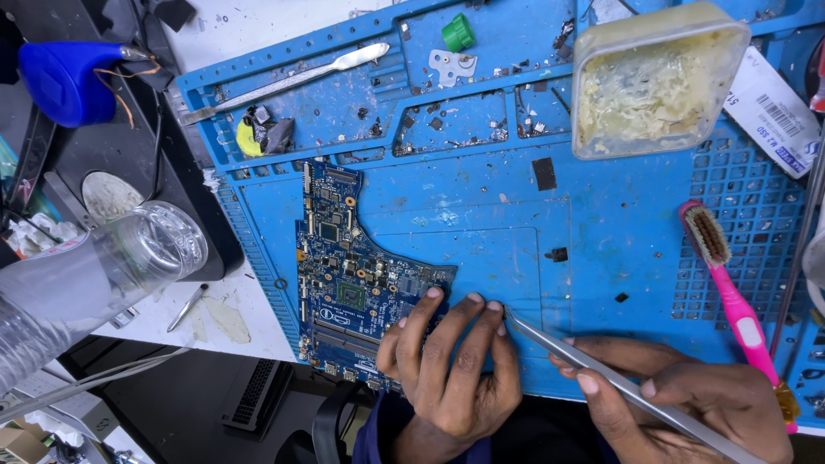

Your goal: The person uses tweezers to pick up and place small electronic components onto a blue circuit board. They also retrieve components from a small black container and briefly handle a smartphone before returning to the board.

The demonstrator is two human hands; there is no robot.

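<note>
Left hand [451, 361]: lying palm down at the near edge of the mat, fingers spread and slightly curled, fingertips pressing on the lower right corner of the board; gripping nothing.
Right hand [687, 404]: closing thumb and fingers around the tweezers, holding them low and slanted toward the left hand.
Tweezers [619, 382]: long and metal, running from the right hand up and left; the tip is resting just beside the left hand's fingertips, on the mat at the board's right edge.
Board [344, 266]: a blue circuit board lying flat on the left part of the mat, its long side running toward the person; the lower right corner is sitting under the left hand's fingers.
Mat [481, 223]: a blue work mat covering the bench, with compartments along the far edge holding small dark scraps and screws.
Tub [657, 82]: a clear square container with pale residue inside, standing on the mat's far right.
Brush [730, 292]: a pink toothbrush with soiled bristles, lying on the mat's grid area, just beside the right hand.
Spudger [284, 82]: a metal tool with a white handle, lying across the far left compartments.
Cap [458, 33]: small and green, sitting near the mat's far edge.
Bottle [94, 275]: clear plastic, lying tilted off the mat, well apart on the left.
</note>
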